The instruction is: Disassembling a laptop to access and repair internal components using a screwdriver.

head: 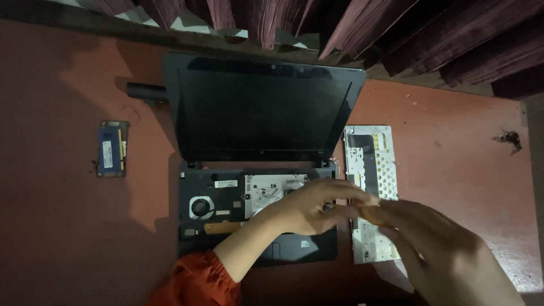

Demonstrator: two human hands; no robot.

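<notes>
Laptop (255, 170) lies in the middle of the red worktop (62, 238), with its dark screen standing open toward the far side and its base, without the keyboard, toward the near side; inside the base a round fan (199, 207) shows at the left and a pale metal plate (272, 190) in the middle. Just beside the right edge of the base lies the removed keyboard (371, 164), face down, its long axis running from far to near. The left hand (317, 207) reaches from the near left across the right part of the base, and the right hand (447, 249) comes from the near right over the keyboard. Their fingers meet above the gap between base and keyboard, curled together around something small; what it is I cannot tell. Well apart at the far left lies a small blue memory card (111, 148).
</notes>
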